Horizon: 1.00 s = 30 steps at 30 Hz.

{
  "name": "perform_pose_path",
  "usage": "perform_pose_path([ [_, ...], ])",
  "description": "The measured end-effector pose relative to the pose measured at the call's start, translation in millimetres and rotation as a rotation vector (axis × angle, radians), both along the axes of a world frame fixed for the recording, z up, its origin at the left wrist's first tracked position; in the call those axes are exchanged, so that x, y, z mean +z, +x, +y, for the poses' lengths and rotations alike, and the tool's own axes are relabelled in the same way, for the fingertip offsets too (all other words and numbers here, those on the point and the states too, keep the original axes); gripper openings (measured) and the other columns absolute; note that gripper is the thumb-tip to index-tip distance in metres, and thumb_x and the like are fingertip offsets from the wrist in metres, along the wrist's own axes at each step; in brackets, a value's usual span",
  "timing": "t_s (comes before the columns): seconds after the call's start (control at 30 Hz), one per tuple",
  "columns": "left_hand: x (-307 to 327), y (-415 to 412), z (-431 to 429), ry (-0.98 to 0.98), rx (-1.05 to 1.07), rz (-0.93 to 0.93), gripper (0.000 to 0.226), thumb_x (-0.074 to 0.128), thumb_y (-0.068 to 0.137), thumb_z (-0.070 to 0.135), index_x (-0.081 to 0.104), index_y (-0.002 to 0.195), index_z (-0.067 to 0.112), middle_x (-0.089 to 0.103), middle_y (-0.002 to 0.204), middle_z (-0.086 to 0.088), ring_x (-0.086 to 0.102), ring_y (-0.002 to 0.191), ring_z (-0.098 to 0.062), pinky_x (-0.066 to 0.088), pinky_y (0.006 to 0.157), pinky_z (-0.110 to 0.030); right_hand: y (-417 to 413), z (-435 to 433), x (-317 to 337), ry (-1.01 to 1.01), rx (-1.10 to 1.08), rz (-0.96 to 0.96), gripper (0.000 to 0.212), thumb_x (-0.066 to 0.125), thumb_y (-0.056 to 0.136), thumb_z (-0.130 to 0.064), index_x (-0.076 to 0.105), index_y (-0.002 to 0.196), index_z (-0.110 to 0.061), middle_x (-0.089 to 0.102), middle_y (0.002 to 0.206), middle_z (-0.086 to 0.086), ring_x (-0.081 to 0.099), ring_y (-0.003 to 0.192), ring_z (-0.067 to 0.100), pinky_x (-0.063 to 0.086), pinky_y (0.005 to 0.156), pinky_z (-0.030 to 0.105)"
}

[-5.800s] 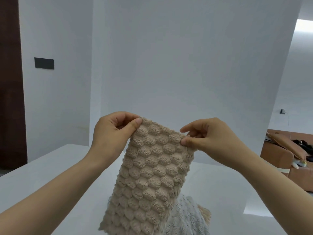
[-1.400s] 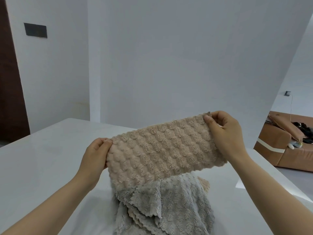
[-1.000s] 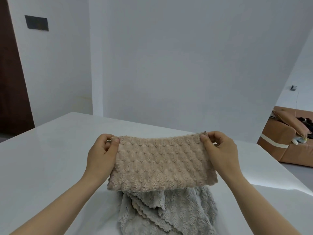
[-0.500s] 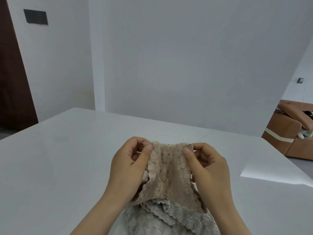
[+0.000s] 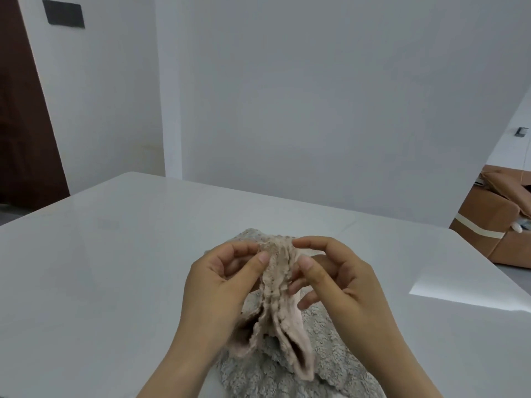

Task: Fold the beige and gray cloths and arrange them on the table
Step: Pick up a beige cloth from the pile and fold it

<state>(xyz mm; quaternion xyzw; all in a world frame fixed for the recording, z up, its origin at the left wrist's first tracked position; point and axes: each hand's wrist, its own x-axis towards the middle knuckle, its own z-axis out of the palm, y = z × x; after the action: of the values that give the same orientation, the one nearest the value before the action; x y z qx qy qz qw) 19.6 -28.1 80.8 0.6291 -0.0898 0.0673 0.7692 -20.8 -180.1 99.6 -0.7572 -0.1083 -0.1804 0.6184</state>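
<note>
The person stands at the near edge of a white table (image 5: 115,268), both bare forearms reaching in over it. The two hands sit close together, almost facing each other, with the beige cloth (image 5: 280,300) gathered between them into a narrow, upright bunch. The left hand (image 5: 221,285) pinches the cloth's upper left edge, its thumb (image 5: 253,267) pressed against the bumpy fabric and its fingers curled behind. The right hand (image 5: 342,285) pinches the upper right edge in the same way, thumb (image 5: 311,270) in front and forefinger arched over the top, while its other fingers curl loosely below. From that grip the beige cloth hangs down and opens into a few soft folds, whose lower ends lie against the gray cloth (image 5: 330,366).

The gray cloth lies in a rumpled heap on the table right under the hands, in the near middle. It spreads out toward the near edge, and a bit of it peeks out beyond the fingertips on the far side.

A bright patch of light (image 5: 459,294) falls on the table's right side. Behind the table rises a plain white wall with a dark rectangular plate (image 5: 63,13) high on the left, next to a dark brown door (image 5: 20,124). Far off to the right stands a tan sofa (image 5: 494,222).
</note>
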Motion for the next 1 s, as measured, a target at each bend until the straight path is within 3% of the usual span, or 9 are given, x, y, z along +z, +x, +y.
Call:
perform_pose_path([
  [0.1,-0.3,-4.6,3.8,0.001,-0.003,0.015,0.012,0.072,0.075,0.018,0.072,0.087,0.013,0.075,0.076,-0.006,0.070,0.071,-0.015,0.053,0.065,-0.019,-0.5,-4.2,-0.6,-0.049,0.121,0.027,0.028,0.056,0.092,-0.017,0.062,0.117,-0.029,0.070,0.080,0.012,0.071,0.071,0.024,0.055,0.059,0.029],
  [0.2,0.8,-9.1,3.8,-0.032,-0.020,0.036,0.009,0.073,0.074,0.013,0.072,0.083,0.011,0.074,0.073,-0.008,0.069,0.067,-0.014,0.055,0.064,-0.018,1.8,-7.3,-0.4,-0.172,0.143,0.017,0.037,0.061,0.092,-0.006,0.064,0.115,-0.034,0.069,0.078,0.006,0.070,0.069,0.021,0.054,0.059,0.028],
  [0.4,2.9,-12.4,4.7,-0.032,-0.029,0.036,0.005,0.072,0.074,0.010,0.072,0.079,0.010,0.074,0.073,-0.012,0.069,0.067,-0.019,0.058,0.070,-0.029,6.9,-9.2,3.9,-0.216,0.120,-0.006,0.020,0.074,0.083,-0.012,0.069,0.094,-0.028,0.062,0.063,0.001,0.059,0.057,0.013,0.049,0.056,0.031],
  [0.5,2.8,-13.1,4.9,0.014,0.001,0.016,0.004,0.074,0.073,0.012,0.073,0.077,0.013,0.074,0.072,-0.008,0.069,0.067,-0.018,0.059,0.073,-0.032,10.5,-8.8,5.6,-0.245,0.066,-0.020,0.015,0.079,0.077,-0.018,0.068,0.083,-0.025,0.053,0.055,-0.005,0.045,0.051,0.008,0.038,0.052,0.021],
  [0.7,7.7,-16.5,3.7,0.078,0.056,-0.037,0.006,0.074,0.074,0.012,0.074,0.072,0.018,0.074,0.069,-0.001,0.070,0.065,-0.011,0.057,0.067,-0.021,12.3,-9.2,12.1,-0.398,-0.088,-0.079,0.022,0.083,0.070,-0.034,0.063,0.072,-0.026,0.050,0.064,-0.011,0.037,0.052,0.007,0.030,0.053,0.014],
  [0.83,11.6,-14.7,6.6,0.125,0.110,-0.079,0.008,0.075,0.074,0.014,0.074,0.071,0.021,0.074,0.069,0.003,0.070,0.066,-0.010,0.056,0.065,-0.020,9.3,-9.6,16.3,-0.394,-0.057,-0.036,0.020,0.079,0.074,-0.035,0.063,0.074,-0.023,0.035,0.040,-0.012,0.028,0.042,0.007,0.024,0.047,0.019],
  [1.0,16.1,-15.9,7.8,0.148,0.079,-0.089,0.009,0.074,0.076,0.016,0.075,0.072,0.025,0.074,0.068,0.005,0.069,0.064,-0.007,0.048,0.052,-0.016,9.2,-6.4,22.9,-0.342,0.029,-0.016,0.019,0.081,0.073,-0.025,0.063,0.070,-0.021,0.050,0.049,-0.016,0.037,0.044,0.004,0.031,0.048,0.012],
])
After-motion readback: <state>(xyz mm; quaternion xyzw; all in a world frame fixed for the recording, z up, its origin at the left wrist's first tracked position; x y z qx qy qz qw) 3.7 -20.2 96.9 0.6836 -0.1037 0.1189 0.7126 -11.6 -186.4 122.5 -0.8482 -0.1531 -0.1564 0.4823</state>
